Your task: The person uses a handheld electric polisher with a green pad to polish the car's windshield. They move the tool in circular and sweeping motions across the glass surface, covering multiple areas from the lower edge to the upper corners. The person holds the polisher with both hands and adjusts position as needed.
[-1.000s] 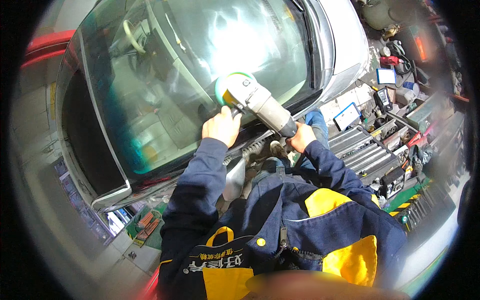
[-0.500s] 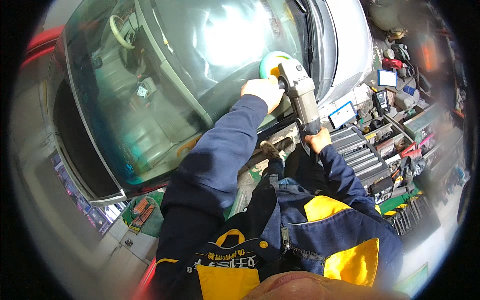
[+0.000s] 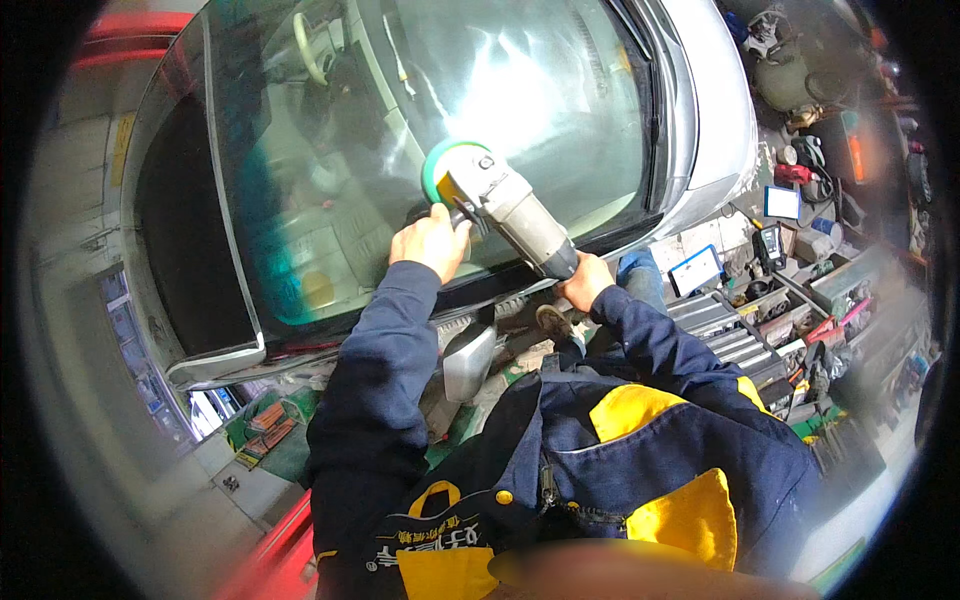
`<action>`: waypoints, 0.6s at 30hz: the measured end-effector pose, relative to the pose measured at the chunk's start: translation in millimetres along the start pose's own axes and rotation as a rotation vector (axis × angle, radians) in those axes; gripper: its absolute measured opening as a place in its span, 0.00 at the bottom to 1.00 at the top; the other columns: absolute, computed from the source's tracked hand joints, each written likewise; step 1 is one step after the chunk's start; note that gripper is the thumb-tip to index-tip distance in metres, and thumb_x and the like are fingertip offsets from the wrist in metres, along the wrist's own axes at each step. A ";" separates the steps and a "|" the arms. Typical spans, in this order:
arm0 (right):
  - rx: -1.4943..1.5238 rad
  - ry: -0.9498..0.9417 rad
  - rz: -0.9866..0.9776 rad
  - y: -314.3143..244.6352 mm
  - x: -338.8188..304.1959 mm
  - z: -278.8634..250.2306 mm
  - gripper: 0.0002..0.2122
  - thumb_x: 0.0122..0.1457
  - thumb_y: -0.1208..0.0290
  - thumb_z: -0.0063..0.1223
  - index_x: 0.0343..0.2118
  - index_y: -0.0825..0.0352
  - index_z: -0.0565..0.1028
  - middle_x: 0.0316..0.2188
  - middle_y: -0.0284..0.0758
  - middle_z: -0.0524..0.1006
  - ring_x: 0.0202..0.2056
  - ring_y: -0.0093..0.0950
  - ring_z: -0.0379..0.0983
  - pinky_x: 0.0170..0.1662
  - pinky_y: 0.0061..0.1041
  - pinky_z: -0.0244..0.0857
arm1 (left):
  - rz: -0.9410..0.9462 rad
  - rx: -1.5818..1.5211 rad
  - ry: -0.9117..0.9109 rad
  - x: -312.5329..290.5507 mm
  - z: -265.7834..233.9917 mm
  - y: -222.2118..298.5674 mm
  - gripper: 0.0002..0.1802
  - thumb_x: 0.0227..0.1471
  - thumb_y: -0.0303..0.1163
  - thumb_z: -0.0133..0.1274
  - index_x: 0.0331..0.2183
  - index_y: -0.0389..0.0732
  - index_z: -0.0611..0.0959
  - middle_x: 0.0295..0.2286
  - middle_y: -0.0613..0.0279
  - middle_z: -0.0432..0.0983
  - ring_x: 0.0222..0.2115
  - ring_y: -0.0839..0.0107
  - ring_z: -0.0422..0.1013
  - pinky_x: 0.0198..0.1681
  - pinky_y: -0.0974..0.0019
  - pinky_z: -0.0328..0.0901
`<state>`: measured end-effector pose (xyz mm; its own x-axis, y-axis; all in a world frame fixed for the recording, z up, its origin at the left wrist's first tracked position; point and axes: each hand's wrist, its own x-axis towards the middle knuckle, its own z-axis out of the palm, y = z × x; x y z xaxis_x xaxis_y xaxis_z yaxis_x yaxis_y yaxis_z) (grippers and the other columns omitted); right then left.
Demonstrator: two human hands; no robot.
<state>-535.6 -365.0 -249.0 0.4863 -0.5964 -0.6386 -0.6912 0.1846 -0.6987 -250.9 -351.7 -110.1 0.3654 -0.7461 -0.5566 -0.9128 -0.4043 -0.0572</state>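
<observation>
One polisher (image 3: 514, 212); farther left than before

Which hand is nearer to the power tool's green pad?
The left hand, on the side handle by the green pad; the right hand grips the rear of the power tool.

Blue-edged white panels (image 3: 697, 270), ribbed grey surface (image 3: 728, 340), blurred orange object (image 3: 856, 158)

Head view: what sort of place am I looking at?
Probably a car repair workshop: there's a car windshield, a polisher-like power tool over it, and cluttered trays nearby.
</observation>
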 end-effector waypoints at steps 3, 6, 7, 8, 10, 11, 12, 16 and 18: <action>-0.089 -0.025 -0.097 -46.7 2.9 24.6 0.21 0.51 0.68 0.67 0.48 0.73 0.83 0.40 0.58 0.85 0.48 0.52 0.84 0.55 0.41 0.77 | -0.098 -0.029 0.092 -35.1 -5.7 -53.4 0.28 0.66 0.55 0.54 0.43 0.36 0.78 0.36 0.37 0.86 0.41 0.40 0.83 0.48 0.42 0.76; -0.181 -0.055 -0.194 -98.1 5.2 49.0 0.23 0.47 0.65 0.70 0.47 0.71 0.83 0.39 0.57 0.85 0.46 0.53 0.84 0.53 0.43 0.77 | -0.208 -0.091 0.193 -71.0 -8.6 -110.5 0.30 0.67 0.57 0.52 0.47 0.35 0.79 0.38 0.35 0.86 0.43 0.37 0.82 0.50 0.41 0.75; -0.191 -0.076 -0.212 -117.4 5.2 58.1 0.23 0.48 0.65 0.69 0.46 0.73 0.83 0.39 0.58 0.85 0.45 0.53 0.84 0.52 0.43 0.78 | -0.293 -0.084 0.173 -81.3 -10.0 -129.8 0.31 0.67 0.57 0.52 0.50 0.36 0.79 0.39 0.35 0.86 0.44 0.35 0.82 0.50 0.40 0.74; -0.265 -0.150 -0.213 -137.6 7.1 65.9 0.23 0.48 0.64 0.69 0.45 0.74 0.83 0.38 0.58 0.85 0.45 0.53 0.84 0.52 0.43 0.78 | -0.323 -0.114 0.198 -94.0 -10.8 -150.1 0.31 0.67 0.57 0.52 0.50 0.36 0.80 0.41 0.35 0.85 0.45 0.35 0.81 0.51 0.40 0.74; -0.278 -0.201 -0.274 -179.7 8.3 85.5 0.22 0.49 0.64 0.68 0.44 0.75 0.83 0.38 0.58 0.85 0.45 0.53 0.84 0.51 0.43 0.79 | -0.400 -0.121 0.243 -115.2 -12.8 -189.0 0.31 0.67 0.58 0.52 0.49 0.36 0.80 0.42 0.34 0.85 0.46 0.35 0.81 0.52 0.40 0.73; -0.293 -0.191 -0.346 -198.5 7.6 93.6 0.18 0.52 0.67 0.64 0.42 0.76 0.84 0.38 0.58 0.85 0.45 0.53 0.85 0.51 0.44 0.78 | -0.421 -0.114 0.256 -122.9 -15.9 -208.4 0.31 0.67 0.58 0.51 0.49 0.36 0.80 0.42 0.34 0.85 0.46 0.35 0.81 0.52 0.39 0.73; -0.311 -0.188 -0.398 -216.1 5.4 102.9 0.15 0.55 0.69 0.60 0.40 0.77 0.85 0.38 0.58 0.85 0.45 0.52 0.85 0.52 0.44 0.78 | -0.452 -0.095 0.257 -130.9 -18.3 -225.9 0.32 0.67 0.59 0.51 0.49 0.36 0.80 0.43 0.34 0.85 0.47 0.35 0.80 0.52 0.39 0.73; -0.311 -0.214 -0.402 -262.8 3.7 116.3 0.16 0.55 0.69 0.60 0.41 0.76 0.85 0.39 0.57 0.85 0.45 0.51 0.85 0.51 0.43 0.78 | -0.500 -0.097 0.307 -142.0 -27.4 -261.4 0.31 0.67 0.59 0.52 0.48 0.36 0.80 0.43 0.32 0.84 0.47 0.34 0.80 0.52 0.38 0.73; -0.328 -0.215 -0.371 -260.1 4.8 108.8 0.15 0.55 0.70 0.60 0.41 0.76 0.85 0.38 0.57 0.85 0.45 0.52 0.85 0.51 0.43 0.78 | -0.478 -0.103 0.310 -135.0 -27.2 -254.7 0.31 0.67 0.58 0.51 0.48 0.35 0.80 0.43 0.32 0.84 0.47 0.34 0.80 0.52 0.38 0.72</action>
<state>-295.4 -330.8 -105.5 0.8041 -0.3951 -0.4443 -0.5665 -0.2821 -0.7743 -62.8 -162.4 2.1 0.7834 -0.5817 -0.2191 -0.6164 -0.7724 -0.1534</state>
